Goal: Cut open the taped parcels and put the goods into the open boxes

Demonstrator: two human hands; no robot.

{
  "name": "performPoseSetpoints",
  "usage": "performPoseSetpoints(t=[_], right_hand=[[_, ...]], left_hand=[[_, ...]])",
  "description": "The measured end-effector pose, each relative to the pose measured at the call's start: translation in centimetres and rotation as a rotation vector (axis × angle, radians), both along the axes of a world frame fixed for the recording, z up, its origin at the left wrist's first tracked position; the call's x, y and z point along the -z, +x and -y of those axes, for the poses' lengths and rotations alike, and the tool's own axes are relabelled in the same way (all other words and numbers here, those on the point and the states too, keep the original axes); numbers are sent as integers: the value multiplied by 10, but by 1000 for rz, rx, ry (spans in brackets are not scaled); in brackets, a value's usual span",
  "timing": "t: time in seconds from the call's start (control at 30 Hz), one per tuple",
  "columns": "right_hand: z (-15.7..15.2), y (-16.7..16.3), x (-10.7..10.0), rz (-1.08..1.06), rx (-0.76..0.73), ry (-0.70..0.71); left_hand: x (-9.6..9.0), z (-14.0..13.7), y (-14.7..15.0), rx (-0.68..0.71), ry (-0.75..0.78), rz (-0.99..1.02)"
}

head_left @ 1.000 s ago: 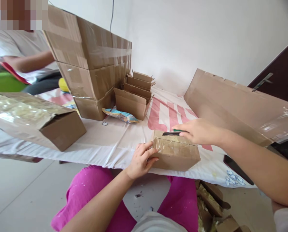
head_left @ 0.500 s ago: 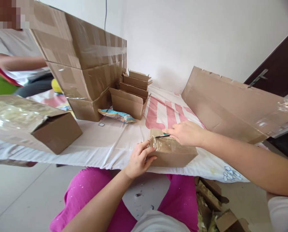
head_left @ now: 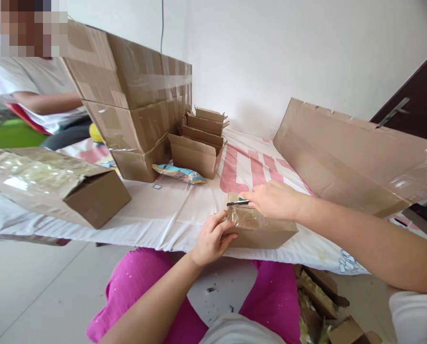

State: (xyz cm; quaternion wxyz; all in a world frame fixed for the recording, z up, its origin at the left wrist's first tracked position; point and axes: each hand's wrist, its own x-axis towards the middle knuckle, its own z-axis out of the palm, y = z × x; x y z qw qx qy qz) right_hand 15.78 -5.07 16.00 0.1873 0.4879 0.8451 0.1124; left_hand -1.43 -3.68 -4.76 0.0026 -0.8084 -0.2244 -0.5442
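Observation:
A small cardboard box (head_left: 260,237) with clear tape over its top lies at the table's front edge. My left hand (head_left: 213,239) grips its left end, fingers over the top edge and thumb against the front side. In my right hand (head_left: 271,200) is a box cutter (head_left: 238,203), its narrow dark blade pointing left and a bit of green showing at the fingers. The blade lies over the far left part of the box top; whether it touches the cardboard I cannot tell. Most of the handle is hidden by the hand.
Large taped cartons (head_left: 142,110) stand stacked at the back left, beside open small boxes (head_left: 194,155) and a blue packet (head_left: 179,173). A longer taped box (head_left: 99,198) lies left. A big carton (head_left: 335,157) stands right. Box scraps (head_left: 317,291) lie on the floor. Another person's arm (head_left: 58,102) shows behind the stack.
The blade has moved toward the far left edge of the box top, with my right hand shifting slightly. My left hand keeps its hold. The whole view has shifted a little.

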Motion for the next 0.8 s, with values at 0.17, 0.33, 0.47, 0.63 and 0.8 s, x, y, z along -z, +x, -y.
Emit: performPoseSetpoints(t=[0.17, 0.33, 0.47, 0.63, 0.8], right_hand=[[1, 0, -2, 40, 19, -28], [3, 4, 13, -23, 42, 24], [3, 15, 16, -28, 26, -2], [5, 37, 16, -4, 44, -37], [15, 49, 13, 88, 81, -16]], left_hand=[[0, -1, -1, -20, -8, -3], [0, -2, -1, -12, -25, 22], [0, -1, -1, -25, -8, -3], [-3, 0, -1, -29, -7, -28], [-3, -1, -3, -19, -24, -29]])
